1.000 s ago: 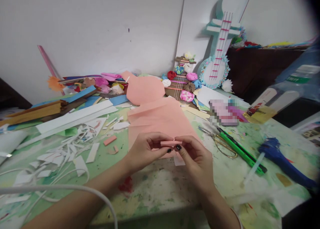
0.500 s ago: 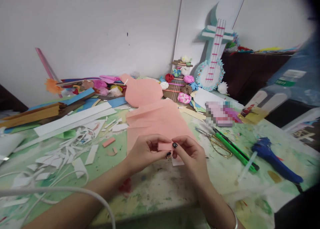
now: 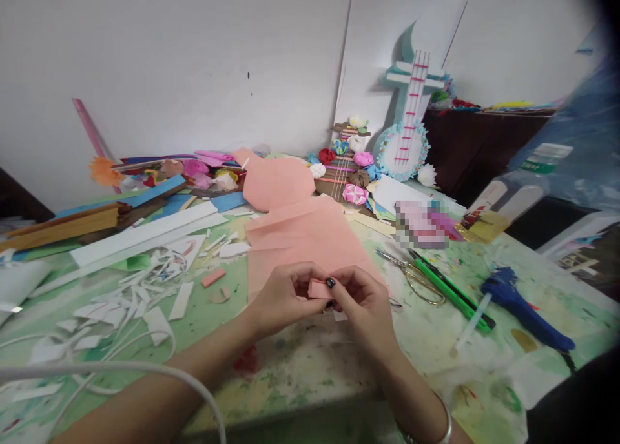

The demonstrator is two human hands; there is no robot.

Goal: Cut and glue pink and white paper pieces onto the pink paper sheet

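Observation:
Between my fingertips is a small folded piece of pink paper (image 3: 318,290), held above the front of the table. My left hand (image 3: 285,295) pinches it from the left, and my right hand (image 3: 361,295) grips its right end with thumb and fingers. Behind my hands lies a large pink paper sheet (image 3: 305,237) with creases. Beyond it rests a pink paper cutout (image 3: 278,182) with a rounded body. To the left sit a small pink block (image 3: 213,277) and a curled beige scrap (image 3: 220,295).
White paper scraps (image 3: 130,295) and a white cable (image 3: 145,368) lie at the left. At the right are gold-handled scissors (image 3: 421,284), a green cutter knife (image 3: 453,292), a blue glue gun (image 3: 526,308) and a plastic bottle (image 3: 513,186). Decorated paper instruments (image 3: 404,147) stand at the back.
My right hand has shifted slightly left along the folded pink paper, covering more of its right end. The camera view has tilted up a little.

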